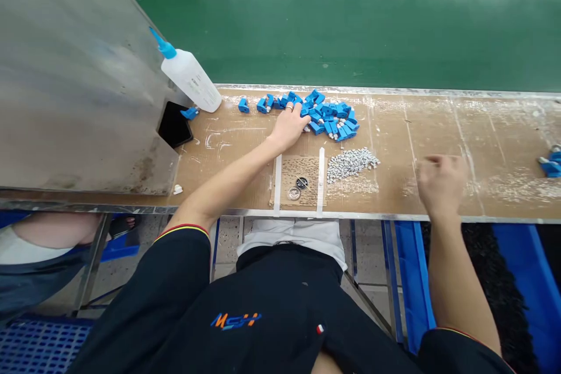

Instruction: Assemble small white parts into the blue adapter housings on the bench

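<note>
My left hand (289,127), with a ring on one finger, lies over the left part of a pile of blue plastic parts (326,114). Its fingers are stretched out and touch the parts; I cannot make out any part held between them. Some of the blue parts show small pale pieces at their ends. My right hand (440,184) is above the bench to the right, apart from the pile. Motion blurs its fingers, which seem curled. Between my hands lies a heap of small grey pieces (352,165). Beside it, a cardboard pad (289,166) carries small round items (301,183).
A white bottle with a blue nozzle (193,79) stands at the left beside a dark phone (174,125) and a metal panel (79,70). Behind the bench runs a green belt (350,35). More blue parts (552,163) lie far right. Blue bins (412,286) stand below the bench edge.
</note>
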### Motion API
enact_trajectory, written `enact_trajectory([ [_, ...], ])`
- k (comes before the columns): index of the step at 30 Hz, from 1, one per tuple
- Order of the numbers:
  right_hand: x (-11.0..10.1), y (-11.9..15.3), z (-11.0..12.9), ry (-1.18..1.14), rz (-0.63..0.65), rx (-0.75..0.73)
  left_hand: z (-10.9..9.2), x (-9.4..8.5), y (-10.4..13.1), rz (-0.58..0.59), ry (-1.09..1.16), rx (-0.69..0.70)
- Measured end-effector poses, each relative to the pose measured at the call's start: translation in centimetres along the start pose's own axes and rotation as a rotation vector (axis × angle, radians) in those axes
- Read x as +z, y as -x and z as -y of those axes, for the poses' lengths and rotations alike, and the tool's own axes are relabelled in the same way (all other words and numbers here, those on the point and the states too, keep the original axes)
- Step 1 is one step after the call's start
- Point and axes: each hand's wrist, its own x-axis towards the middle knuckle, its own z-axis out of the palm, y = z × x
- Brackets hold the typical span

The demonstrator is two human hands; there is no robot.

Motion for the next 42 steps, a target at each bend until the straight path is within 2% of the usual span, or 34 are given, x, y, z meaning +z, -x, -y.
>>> enact_trajectory([
  [2, 1.9, 1.5, 2.0, -0.084, 0.181, -0.094, -0.1, -1.6, 1.4, -0.050, 0.023, -0.029],
  [5, 4.5, 3.3, 4.3, -0.195, 0.397, -0.124, -0.3, -4.0, 5.8, -0.191, 0.184, -0.117],
  [8, 5.6, 3.5, 5.7, -0.200, 0.470, -0.105, -1.2, -5.4, 11.7, -0.324, 0.404, -0.251],
  [11, 5.6, 2.4, 6.4, -0.133, 0.504, -0.114, -2.5, -5.4, 16.5, -0.352, 0.566, -0.358],
  [15, 5.3, 0.7, 6.6, -0.012, 0.645, -0.170, -3.6, -4.6, 19.9, -0.348, 0.685, -0.423],
  [18, 4.9, 0.6, 6.5, 0.070, 0.676, -0.255, -3.8, -4.5, 21.0, -0.385, 0.713, -0.426],
  [21, 4.8, 2.4, 6.8, 0.063, 0.627, -0.324, -4.1, -4.9, 21.8, -0.426, 0.726, -0.405],
  [23, 5.3, 4.5, 7.6, 0.018, 0.563, -0.363, -4.4, -5.0, 22.2, -0.454, 0.735, -0.389],
  [26, 7.0, 7.6, 9.3, -0.081, 0.399, -0.448, -5.0, -4.9, 22.5, -0.468, 0.737, -0.376],
  [29, 8.7, 9.2, 10.4, -0.114, 0.308, -0.532, -5.5, -4.7, 22.8, -0.443, 0.748, -0.359],
  [32, 9.3, 9.4, 10.4, -0.106, 0.301, -0.586, -5.9, -4.5, 23.2, -0.421, 0.783, -0.359],
  [42, 8.8, 8.7, 9.9, -0.103, 0.375, -0.613, -6.5, -3.8, 23.1, -0.391, 0.911, -0.387],
])
